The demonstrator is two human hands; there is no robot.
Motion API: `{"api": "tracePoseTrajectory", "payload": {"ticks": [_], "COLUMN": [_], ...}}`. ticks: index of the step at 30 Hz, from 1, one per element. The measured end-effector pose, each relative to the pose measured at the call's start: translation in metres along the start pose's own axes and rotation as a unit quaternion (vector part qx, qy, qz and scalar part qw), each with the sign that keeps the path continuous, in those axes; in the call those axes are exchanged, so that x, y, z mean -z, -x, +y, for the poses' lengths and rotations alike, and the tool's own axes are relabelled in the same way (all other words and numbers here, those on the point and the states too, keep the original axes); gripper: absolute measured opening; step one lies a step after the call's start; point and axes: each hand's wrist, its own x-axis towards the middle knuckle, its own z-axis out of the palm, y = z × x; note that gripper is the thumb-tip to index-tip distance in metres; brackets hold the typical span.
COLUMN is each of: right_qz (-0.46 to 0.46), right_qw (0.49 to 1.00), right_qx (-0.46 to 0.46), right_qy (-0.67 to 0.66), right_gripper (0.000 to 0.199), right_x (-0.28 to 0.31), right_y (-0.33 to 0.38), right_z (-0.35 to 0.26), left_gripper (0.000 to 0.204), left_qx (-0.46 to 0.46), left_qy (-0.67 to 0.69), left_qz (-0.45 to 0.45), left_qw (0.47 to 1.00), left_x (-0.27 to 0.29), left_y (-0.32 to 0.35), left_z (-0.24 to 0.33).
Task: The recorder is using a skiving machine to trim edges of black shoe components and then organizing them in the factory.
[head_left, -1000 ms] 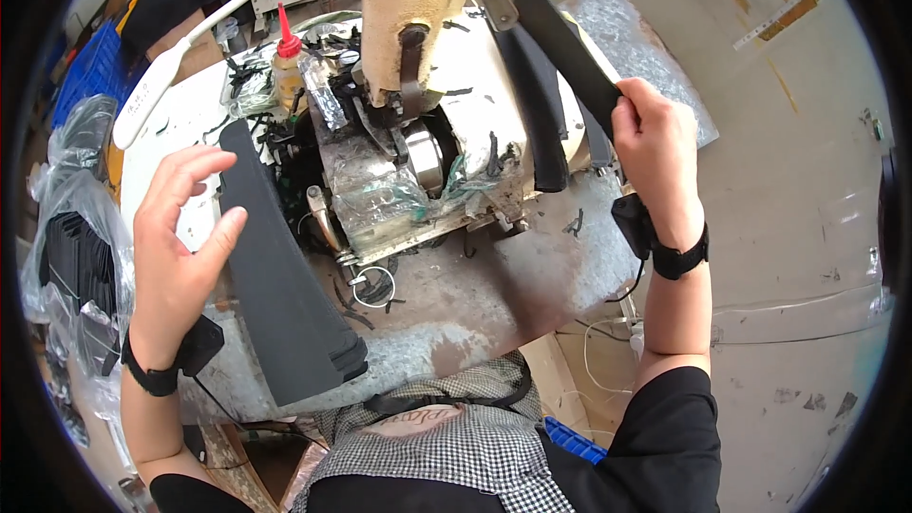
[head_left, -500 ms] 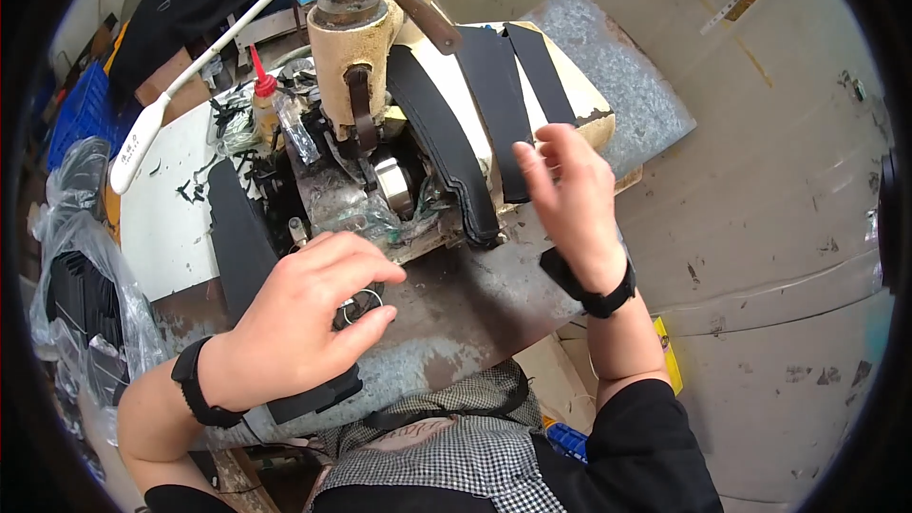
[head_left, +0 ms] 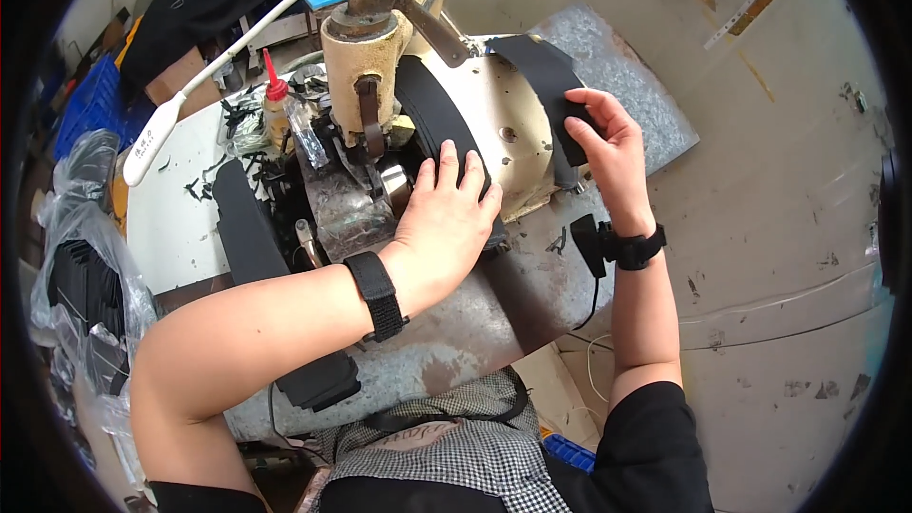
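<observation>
My left hand lies with fingers spread on a stack of curved black strips along the left side of the cream machine bed. Over the bed's right side, my right hand pinches the edge of a wide black panel between thumb and fingers. The panel bends upward toward its far end, and another dark piece shows partly beneath it. To the left of the stack stands the cream machine head, with a shiny metal wheel at its base, partly hidden by my left hand.
Long black pieces lie under my left forearm on the metal table. A red-tipped bottle stands among black scraps. A white lamp hangs at the left, above a plastic bag of black pieces. A wall borders the right.
My left hand has reached right and come down on the curved strips. My right hand has moved up and right and taken hold of a black panel, which has shifted right on the bed.
</observation>
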Motion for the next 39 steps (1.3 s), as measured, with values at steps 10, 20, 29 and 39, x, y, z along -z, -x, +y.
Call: {"api": "tracePoseTrajectory", "payload": {"ticks": [10,20,29,39], "right_qz": [0.040,0.105,0.114,-0.025], "right_qw": [0.997,0.972,0.890,0.949], "right_qx": [0.009,-0.174,-0.300,-0.071], "right_qy": [0.072,0.118,0.324,0.305], "right_gripper": [0.024,0.031,0.097,0.080], "right_x": [0.026,0.022,0.053,0.032], "right_y": [-0.004,0.017,-0.066,-0.091], "right_z": [0.050,0.061,0.091,0.059], "left_gripper": [0.049,0.052,0.055,0.041], "left_qx": [-0.030,-0.010,-0.038,0.036], "left_qy": [0.166,0.175,0.232,0.317], "left_qz": [0.134,-0.033,-0.048,0.055], "left_qw": [0.977,0.984,0.971,0.946], "left_x": [0.012,-0.008,0.028,0.101], "left_y": [-0.022,-0.047,-0.018,0.095], "left_z": [-0.002,-0.009,0.003,-0.049]}}
